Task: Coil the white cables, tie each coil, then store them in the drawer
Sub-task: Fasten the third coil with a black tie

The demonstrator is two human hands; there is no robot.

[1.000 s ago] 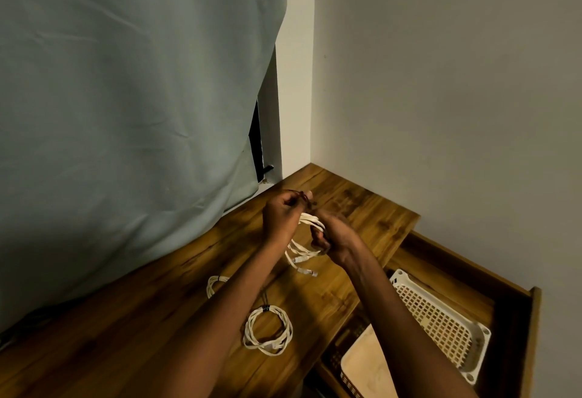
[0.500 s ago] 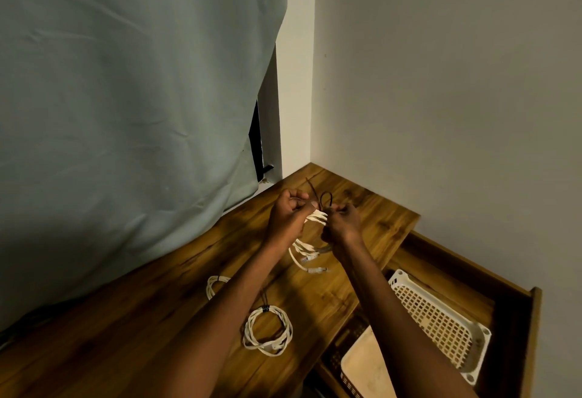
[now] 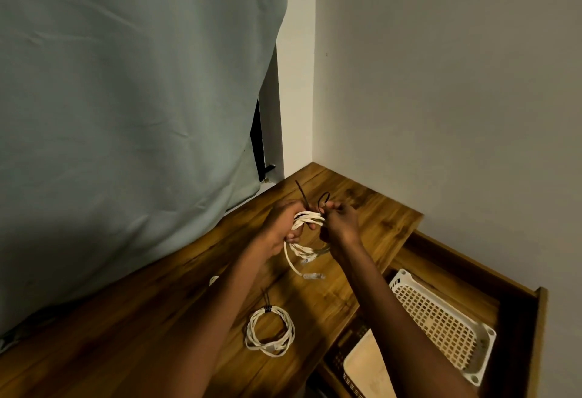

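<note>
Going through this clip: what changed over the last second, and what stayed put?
The black tie, hidden in the hands a second ago, now sticks up in a loop and a tail above the held coil. The right hand rose beside the left hand and pinches the tie. The tied coil on the table and the basket stayed put.

No readable text, label or number shows anywhere.
</note>
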